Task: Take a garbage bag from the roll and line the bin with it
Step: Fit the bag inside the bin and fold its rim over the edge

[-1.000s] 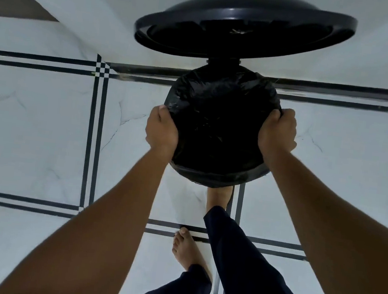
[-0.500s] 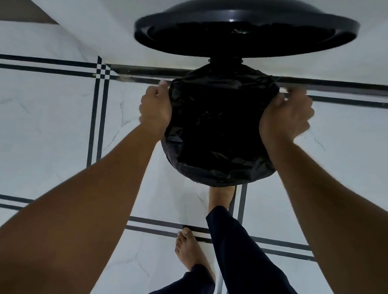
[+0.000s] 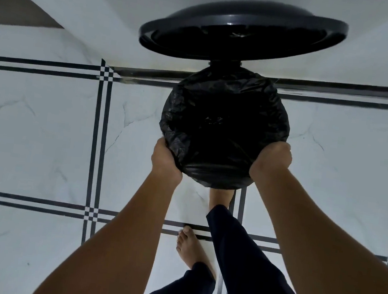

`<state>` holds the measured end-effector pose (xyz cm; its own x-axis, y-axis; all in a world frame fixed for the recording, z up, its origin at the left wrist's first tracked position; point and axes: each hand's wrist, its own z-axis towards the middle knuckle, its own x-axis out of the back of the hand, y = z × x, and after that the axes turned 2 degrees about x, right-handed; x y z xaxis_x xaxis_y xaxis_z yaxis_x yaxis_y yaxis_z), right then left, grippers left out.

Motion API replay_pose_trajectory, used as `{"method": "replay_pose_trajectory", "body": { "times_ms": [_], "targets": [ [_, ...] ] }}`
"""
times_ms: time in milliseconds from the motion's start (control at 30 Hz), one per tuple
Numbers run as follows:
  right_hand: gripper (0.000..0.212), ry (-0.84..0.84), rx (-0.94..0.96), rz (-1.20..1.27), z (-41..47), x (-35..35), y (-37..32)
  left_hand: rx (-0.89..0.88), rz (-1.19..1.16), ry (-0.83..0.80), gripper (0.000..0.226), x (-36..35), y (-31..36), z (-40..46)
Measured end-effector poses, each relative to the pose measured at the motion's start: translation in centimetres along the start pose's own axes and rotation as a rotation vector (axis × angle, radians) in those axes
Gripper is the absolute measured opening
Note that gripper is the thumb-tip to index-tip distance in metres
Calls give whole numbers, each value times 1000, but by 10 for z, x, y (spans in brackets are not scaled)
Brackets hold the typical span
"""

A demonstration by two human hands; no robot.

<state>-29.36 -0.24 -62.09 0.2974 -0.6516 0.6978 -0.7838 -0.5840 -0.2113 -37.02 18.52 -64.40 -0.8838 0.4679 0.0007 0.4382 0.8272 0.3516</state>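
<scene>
You are close to done. The black garbage bag (image 3: 225, 126) already sits inside the bin (image 3: 218, 182), and its edge is folded out over the rim all the way around, so nothing of the bin shows but a bag-covered shape. The lid (image 3: 243, 33) stands open at the far side, and one foot (image 3: 221, 196) reaches under the near edge of the bin, probably on a pedal, though you cannot see one.

Your left hand (image 3: 165, 159) is closed on the bag at the near-left of the rim. Your right hand (image 3: 272, 161) is closed on it at the near-right. Both look to be pulling the overhang down snug.

What seems left: smooth the near edge, let go, and let the lid drop. The roll is not in sight.
</scene>
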Motion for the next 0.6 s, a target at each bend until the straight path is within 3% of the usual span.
{"method": "replay_pose_trajectory", "body": {
  "times_ms": [67,167,200,267,367,500,600],
  "targets": [
    [64,54,-5,-3,-4,1,12,-24,-9,18,34,7,-3,1],
    [61,13,-103,133,-13,-7,24,-4,82,304,23,10,-14,-8],
    [62,-42,-183,279,-17,-11,21,47,55,277,25,8,-17,-13],
    [52,-122,-307,733,-18,-19,17,138,-16,68,38,2,-23,-18],
    [49,-152,-415,1034,-10,-21,26,104,-50,-44,44,3,-23,-18],
    [52,-209,-522,1088,-9,-16,45,80,-27,61,38,12,-18,-20],
    [55,-28,-316,758,-28,-14,49,-50,249,271,41,19,-14,-31]
  ]
}}
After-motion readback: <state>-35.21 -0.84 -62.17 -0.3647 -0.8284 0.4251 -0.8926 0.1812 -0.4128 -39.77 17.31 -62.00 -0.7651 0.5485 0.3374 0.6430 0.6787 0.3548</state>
